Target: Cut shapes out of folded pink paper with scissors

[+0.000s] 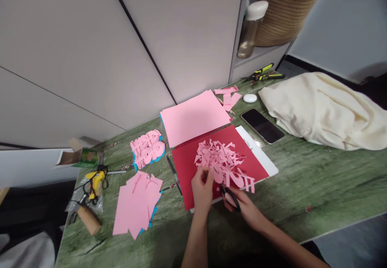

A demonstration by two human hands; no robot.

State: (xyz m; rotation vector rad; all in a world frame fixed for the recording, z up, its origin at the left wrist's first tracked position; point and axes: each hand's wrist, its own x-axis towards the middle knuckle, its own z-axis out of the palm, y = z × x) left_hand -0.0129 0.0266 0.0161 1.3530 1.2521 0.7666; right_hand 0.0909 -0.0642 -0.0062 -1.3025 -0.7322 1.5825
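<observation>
My left hand (203,187) pinches a small pink paper piece (218,177) between thumb and fingers. Black-handled scissors (231,199) are in my right hand (245,207), their blades pointing at the lower edge of that piece. Both hands are over the near side of a red sheet (183,167), where a heap of pink paper scraps (216,154) lies just beyond them. A pink cut strip with comb-like prongs (248,181) sticks out to the right of the scissors; whether it joins the held piece I cannot tell.
Pink sheets (195,117) lie behind the red one. To the left are cut pink shapes (148,149), more pink paper (136,207) and a yellow glue gun (96,183). A phone (262,125), cream cloth (329,111) and pliers (264,74) occupy the right.
</observation>
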